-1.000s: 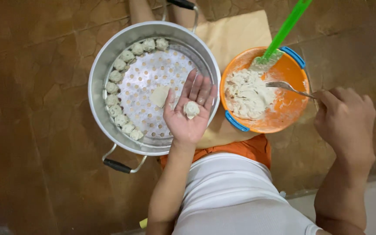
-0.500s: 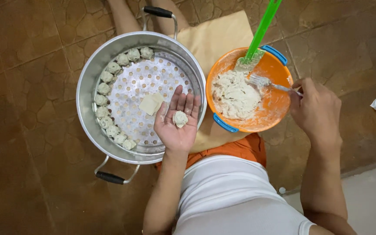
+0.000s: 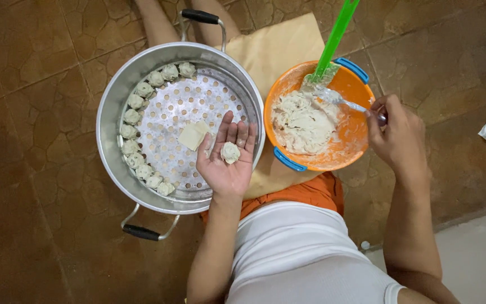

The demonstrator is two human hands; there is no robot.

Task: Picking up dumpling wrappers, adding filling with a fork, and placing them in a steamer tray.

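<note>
A big metal steamer pot (image 3: 111, 121) sits on the brown floor with a row of little dumplings (image 3: 136, 135) along its far-left inside wall, well away from the fingers, and one flat square wrapper (image 3: 193, 135) lies just past the thumb of the left hand (image 3: 227, 163). That hand is flat and open, palm up, over the pot's near edge, and one small dumpling (image 3: 230, 152) rests right below its fingers. To the right, an orange bowl (image 3: 355, 141) holds pale filling (image 3: 304, 124) and a green scraper (image 3: 333, 42), and the right hand (image 3: 396, 138) has its fingers pinched around the handle of a metal spoon (image 3: 341, 100) whose tip is in the filling.
</note>
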